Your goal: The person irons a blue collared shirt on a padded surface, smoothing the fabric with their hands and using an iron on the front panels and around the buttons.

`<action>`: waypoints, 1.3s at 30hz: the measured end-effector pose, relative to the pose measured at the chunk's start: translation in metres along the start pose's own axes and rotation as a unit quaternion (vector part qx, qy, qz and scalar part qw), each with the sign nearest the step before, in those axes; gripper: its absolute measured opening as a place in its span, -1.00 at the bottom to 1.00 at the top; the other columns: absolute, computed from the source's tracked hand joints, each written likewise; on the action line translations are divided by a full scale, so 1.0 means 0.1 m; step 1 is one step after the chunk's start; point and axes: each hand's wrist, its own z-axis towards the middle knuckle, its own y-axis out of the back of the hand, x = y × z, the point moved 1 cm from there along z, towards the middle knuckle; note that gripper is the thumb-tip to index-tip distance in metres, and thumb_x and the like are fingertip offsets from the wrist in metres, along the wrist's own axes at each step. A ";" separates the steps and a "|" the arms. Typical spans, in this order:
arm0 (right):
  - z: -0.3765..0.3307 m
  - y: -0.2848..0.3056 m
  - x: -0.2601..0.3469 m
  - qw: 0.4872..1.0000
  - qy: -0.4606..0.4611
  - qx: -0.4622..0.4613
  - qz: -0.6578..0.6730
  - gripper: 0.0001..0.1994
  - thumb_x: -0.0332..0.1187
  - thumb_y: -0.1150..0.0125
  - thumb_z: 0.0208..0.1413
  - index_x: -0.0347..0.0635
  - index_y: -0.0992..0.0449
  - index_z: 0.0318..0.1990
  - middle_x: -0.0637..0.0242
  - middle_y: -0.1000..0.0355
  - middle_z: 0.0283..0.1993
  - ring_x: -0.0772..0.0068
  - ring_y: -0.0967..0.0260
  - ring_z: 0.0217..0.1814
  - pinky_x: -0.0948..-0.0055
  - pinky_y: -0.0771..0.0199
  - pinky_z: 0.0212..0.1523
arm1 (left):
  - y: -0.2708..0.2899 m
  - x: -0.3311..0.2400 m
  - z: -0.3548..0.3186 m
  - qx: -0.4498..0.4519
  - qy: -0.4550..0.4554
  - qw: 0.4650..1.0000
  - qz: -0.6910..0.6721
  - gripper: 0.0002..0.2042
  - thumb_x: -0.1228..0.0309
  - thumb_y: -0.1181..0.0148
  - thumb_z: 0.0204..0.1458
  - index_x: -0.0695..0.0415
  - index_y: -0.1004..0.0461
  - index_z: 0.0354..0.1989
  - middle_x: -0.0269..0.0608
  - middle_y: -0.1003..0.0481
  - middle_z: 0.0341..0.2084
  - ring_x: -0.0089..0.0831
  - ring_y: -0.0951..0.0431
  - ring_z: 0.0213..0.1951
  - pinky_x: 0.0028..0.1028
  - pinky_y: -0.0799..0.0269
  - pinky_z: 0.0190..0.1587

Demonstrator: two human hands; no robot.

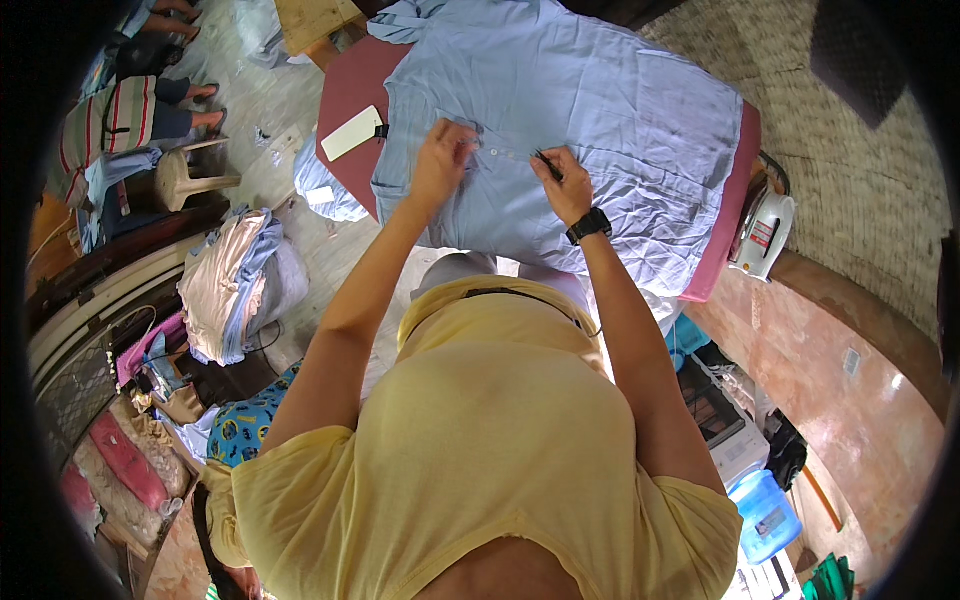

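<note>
I am leaning over a light blue shirt (590, 120) that is lying spread flat on a pink-covered ironing table (345, 95), its buttoned front strip running between my two hands. My left hand (443, 160) is pressing down on the cloth beside the row of small buttons, fingers curled and bunched together on the fabric; I cannot tell whether they are pinching a fold or only resting. My right hand (563, 183), with a black wristwatch (590, 224) on its wrist, is pinching a thin dark tool (547, 165) between thumb and fingers, its tip touching the shirt near the button strip. A white tag (352, 133) is lying on the table just beside the shirt's collar end. A white iron (763, 235) is standing at the right end of the table, apart from the shirt. A pile of folded clothes (238, 285) is sitting on the floor to my left
</note>
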 end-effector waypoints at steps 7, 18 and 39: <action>-0.02 0.03 0.09 0.999 0.003 0.008 -0.034 -0.68 -0.07 -0.32 0.04 -0.12 -0.52 -0.24 0.26 -0.56 -0.40 0.33 -0.53 -0.37 0.37 -0.46 -0.34 | -0.02 0.27 -0.21 -0.028 0.061 0.997 0.025 -0.65 0.59 -0.35 -0.21 0.16 -0.39 -0.20 -0.08 -0.39 -0.24 -0.08 -0.43 -0.19 -0.22 -0.37 -0.18; -0.05 0.06 0.17 0.994 0.027 0.021 -0.103 -0.60 -0.07 -0.45 -0.09 -0.07 -0.48 -0.20 0.30 -0.56 -0.36 0.30 -0.54 -0.34 0.34 -0.48 -0.33 | 0.20 0.24 -0.18 0.013 0.104 0.975 0.197 -0.69 0.48 -0.35 -0.22 0.11 -0.40 -0.27 -0.15 -0.41 -0.27 -0.06 -0.39 -0.15 -0.16 -0.31 -0.10; -0.05 0.04 0.15 0.986 0.036 0.026 -0.158 -0.61 -0.14 -0.44 -0.12 0.01 -0.45 -0.14 0.34 -0.52 -0.41 0.21 -0.50 -0.37 0.23 -0.44 -0.37 | 0.15 0.13 -0.15 -0.106 0.051 0.988 0.098 -0.71 0.66 -0.26 -0.15 0.16 -0.50 -0.19 -0.06 -0.40 -0.27 -0.13 -0.49 -0.23 -0.31 -0.44 -0.21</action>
